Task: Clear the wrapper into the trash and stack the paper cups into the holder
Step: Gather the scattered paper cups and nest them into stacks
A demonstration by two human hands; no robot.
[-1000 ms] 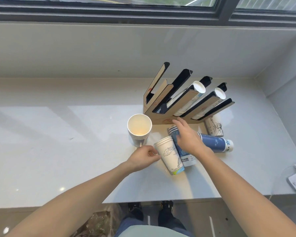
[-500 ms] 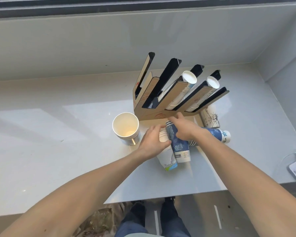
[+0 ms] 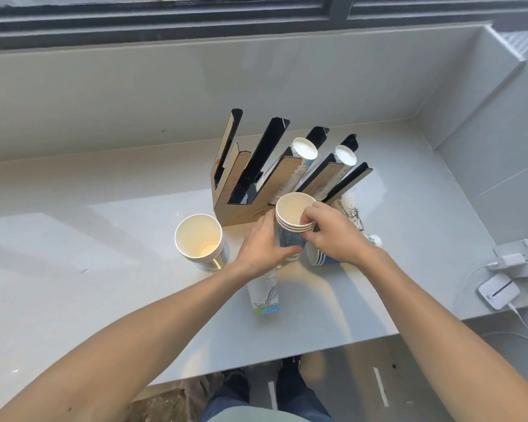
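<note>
A short stack of blue paper cups stands upright, mouth up, in front of the cardboard cup holder. My left hand wraps its side and my right hand pinches its rim. A white printed cup stack lies on the counter under my left wrist. More blue cups lie under my right hand. An upright stack of cups stands to the left. Two of the holder's slots hold cup stacks. No wrapper is visible.
A cup with a statue print stands behind my right hand by the holder. A white charger and a small white device with cables lie at the counter's right edge. A wall and a window ledge run behind. My feet show below the counter's front edge.
Both hands have lifted the blue cup stack from lying to upright, mouth up. My left hand moved from the white cup to the blue stack. The camera tilted closer.
</note>
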